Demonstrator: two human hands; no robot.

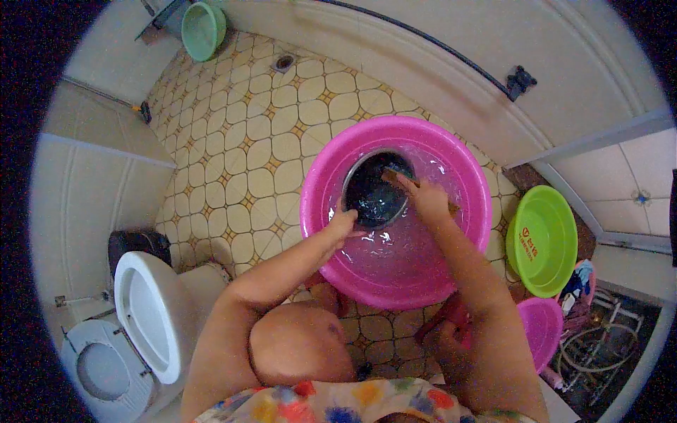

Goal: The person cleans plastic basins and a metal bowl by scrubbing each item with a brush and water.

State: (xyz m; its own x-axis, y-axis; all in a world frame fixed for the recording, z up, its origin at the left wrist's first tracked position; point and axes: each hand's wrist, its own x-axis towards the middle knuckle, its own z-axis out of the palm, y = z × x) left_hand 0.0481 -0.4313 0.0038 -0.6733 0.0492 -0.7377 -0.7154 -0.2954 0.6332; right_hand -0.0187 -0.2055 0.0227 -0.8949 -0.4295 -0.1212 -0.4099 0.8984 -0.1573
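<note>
A large pink basin (451,271) holding water stands on the tiled floor between my legs. Inside it is a round dark pot (370,190) with a pale metallic rim, water glinting on its inner surface. My left hand (343,224) grips the pot's near left rim, thumb over the edge. Over the pot's right side, my right hand (429,199) is closed around a brown brush (392,176), its working end down inside the pot. Whether its bristles touch the surface is hidden.
To the right are a lime-green basin (543,243), a smaller pink basin (541,331) and a metal rack (606,338). On the left stand a white toilet (148,310) and a dark bin (137,248). A mint-green basin (203,32) and a floor drain (283,63) lie farther off.
</note>
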